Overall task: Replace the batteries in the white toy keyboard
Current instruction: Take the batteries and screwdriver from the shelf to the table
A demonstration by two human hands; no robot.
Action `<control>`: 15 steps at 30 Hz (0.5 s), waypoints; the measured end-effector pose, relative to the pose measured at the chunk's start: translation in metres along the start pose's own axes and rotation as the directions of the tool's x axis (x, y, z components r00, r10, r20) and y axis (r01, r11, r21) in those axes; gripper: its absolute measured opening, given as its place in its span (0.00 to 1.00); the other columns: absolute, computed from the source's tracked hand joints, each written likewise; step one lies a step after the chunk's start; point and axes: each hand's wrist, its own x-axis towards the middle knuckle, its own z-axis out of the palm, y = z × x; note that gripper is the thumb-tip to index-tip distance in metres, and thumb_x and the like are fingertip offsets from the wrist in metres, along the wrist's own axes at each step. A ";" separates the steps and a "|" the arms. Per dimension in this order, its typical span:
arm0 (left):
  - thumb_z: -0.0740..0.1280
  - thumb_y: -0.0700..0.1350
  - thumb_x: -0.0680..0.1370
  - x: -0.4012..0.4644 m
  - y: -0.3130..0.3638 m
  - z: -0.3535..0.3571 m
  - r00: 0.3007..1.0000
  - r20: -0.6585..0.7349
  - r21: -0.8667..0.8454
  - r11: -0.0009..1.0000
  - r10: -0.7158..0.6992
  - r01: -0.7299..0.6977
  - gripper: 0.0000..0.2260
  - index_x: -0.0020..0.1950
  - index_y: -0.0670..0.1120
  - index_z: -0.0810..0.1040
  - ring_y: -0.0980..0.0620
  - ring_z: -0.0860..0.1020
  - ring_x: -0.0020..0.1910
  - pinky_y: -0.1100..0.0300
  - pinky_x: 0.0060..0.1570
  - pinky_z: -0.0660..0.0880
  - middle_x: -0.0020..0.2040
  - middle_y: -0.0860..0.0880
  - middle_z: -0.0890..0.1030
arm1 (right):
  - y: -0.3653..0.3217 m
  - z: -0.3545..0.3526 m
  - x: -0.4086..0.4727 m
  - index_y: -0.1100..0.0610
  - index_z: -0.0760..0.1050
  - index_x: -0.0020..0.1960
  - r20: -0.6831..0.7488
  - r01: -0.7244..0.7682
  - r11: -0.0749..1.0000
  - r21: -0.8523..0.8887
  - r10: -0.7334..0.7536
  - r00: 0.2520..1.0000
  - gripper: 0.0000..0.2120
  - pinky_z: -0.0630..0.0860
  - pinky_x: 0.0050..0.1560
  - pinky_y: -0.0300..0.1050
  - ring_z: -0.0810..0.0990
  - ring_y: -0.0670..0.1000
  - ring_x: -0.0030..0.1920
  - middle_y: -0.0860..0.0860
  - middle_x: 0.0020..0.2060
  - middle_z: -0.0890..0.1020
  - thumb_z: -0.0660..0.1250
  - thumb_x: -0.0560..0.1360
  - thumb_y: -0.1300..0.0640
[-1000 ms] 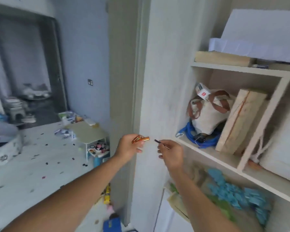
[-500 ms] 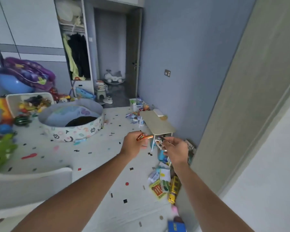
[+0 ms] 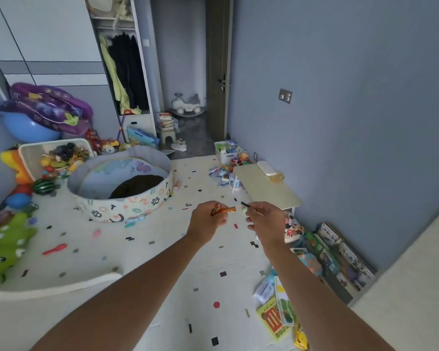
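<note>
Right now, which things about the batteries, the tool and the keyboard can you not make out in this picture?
Head view only:
- Batteries: the left hand covers their rear ends, so the count is unclear; the label is too small.
- Thin dark tool in the right hand: fingers hide most of it, so its type is unclear.
- White object on the low table: too small to confirm as the keyboard.

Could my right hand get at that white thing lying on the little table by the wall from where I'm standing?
Probably not yet. The right hand pinches a thin tool and hovers short of the small table; the white object lies at the table's far end by the wall. Nothing blocks the way, so stepping closer should do it.
</note>
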 end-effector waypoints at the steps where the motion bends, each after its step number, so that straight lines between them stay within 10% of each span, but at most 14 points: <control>1: 0.69 0.35 0.78 0.022 -0.006 0.001 1.000 -0.002 0.008 1.000 -0.006 0.006 0.05 0.49 0.35 0.84 0.46 0.82 0.37 0.66 0.38 0.81 0.42 0.36 0.83 | 0.001 0.009 0.022 0.55 0.83 0.43 0.004 0.001 1.000 -0.005 -0.001 1.000 0.09 0.79 0.31 0.43 0.80 0.52 0.32 0.55 0.37 0.85 0.69 0.74 0.68; 15: 0.70 0.37 0.77 0.354 -0.106 -0.009 0.993 0.090 -0.048 0.996 -0.076 0.081 0.05 0.51 0.36 0.82 0.46 0.85 0.43 0.65 0.44 0.83 0.43 0.40 0.84 | 0.019 0.152 0.306 0.51 0.84 0.42 -0.152 -0.061 0.995 -0.083 0.047 0.987 0.10 0.85 0.38 0.48 0.86 0.54 0.36 0.53 0.37 0.87 0.69 0.73 0.64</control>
